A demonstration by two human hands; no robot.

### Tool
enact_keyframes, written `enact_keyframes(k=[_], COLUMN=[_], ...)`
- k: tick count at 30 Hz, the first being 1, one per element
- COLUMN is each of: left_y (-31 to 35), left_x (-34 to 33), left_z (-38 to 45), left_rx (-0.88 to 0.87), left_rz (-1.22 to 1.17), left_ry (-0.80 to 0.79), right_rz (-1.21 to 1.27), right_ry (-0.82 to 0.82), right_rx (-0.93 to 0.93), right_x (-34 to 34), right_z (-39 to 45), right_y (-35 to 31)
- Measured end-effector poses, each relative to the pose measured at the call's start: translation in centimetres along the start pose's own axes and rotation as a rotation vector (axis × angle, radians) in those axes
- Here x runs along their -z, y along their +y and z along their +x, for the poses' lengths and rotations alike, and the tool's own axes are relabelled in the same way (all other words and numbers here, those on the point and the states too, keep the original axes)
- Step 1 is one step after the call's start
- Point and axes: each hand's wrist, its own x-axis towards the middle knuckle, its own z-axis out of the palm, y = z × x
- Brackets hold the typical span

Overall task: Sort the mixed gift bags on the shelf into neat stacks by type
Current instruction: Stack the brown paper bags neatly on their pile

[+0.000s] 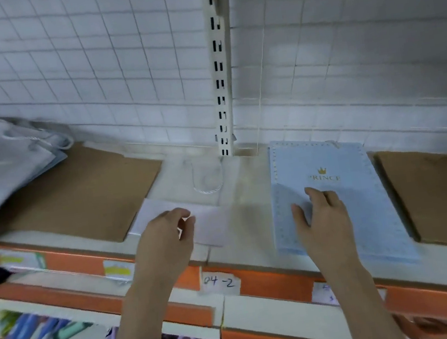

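Left hand [165,234] curled over the near end of a small white gift bag [195,221], fingers pinching its edge, right at the shelf [252,222] front lip. Right hand [323,221] flat, fingers spread, pressing on the pale blue gift bag [362,193] with a gold crown, lying flat and overhanging the lip slightly. Bare shelf strip between the two bags, open up to the slotted upright [219,84] at the back. Brown paper bag [87,198] just left of the white one; another brown paper bag [441,191] close on the blue bag's right edge. Loose grey-white heap of bags [3,170] far left, overlapping the brown one. Wire grid [88,59] behind. Orange rail [273,279] below, label "04-2" [220,282].
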Motion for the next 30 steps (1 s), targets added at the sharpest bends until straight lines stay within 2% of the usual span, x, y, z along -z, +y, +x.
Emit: enact_keyframes(k=[4, 7, 10, 17, 23, 30], left_y=[-6.0, -12.0, -18.7, -33.0, -38.9, -43.1], left_x=[4.7, 8.5, 13.3, 23.9, 27.6, 28.9], left_z=[0.3, 0.4, 0.0, -0.5, 0.5, 2.3], left_rx=[0.086, 0.112, 0.16, 0.285, 0.295, 0.27], left_rz=[0.054, 0.073, 0.066, 0.16, 0.132, 0.131], left_ry=[0.104, 0.158, 0.177, 0.196, 0.224, 0.225], right_rz=[0.059, 0.084, 0.144, 0.237, 0.241, 0.188], right_ry=[-0.072, -0.06, -0.041, -0.124, -0.162, -0.307], right_rx=[0.077, 0.133, 0.139, 0.194, 0.19, -0.023], right_x=[-4.1, -7.5, -11.1, -18.1, -21.6, -25.2], right_z=[-1.5, -3.0, -4.8, -8.5, -8.6, -6.4], right_y=[-7.0, -13.1, -20.0, -35.1, -42.4, -46.1])
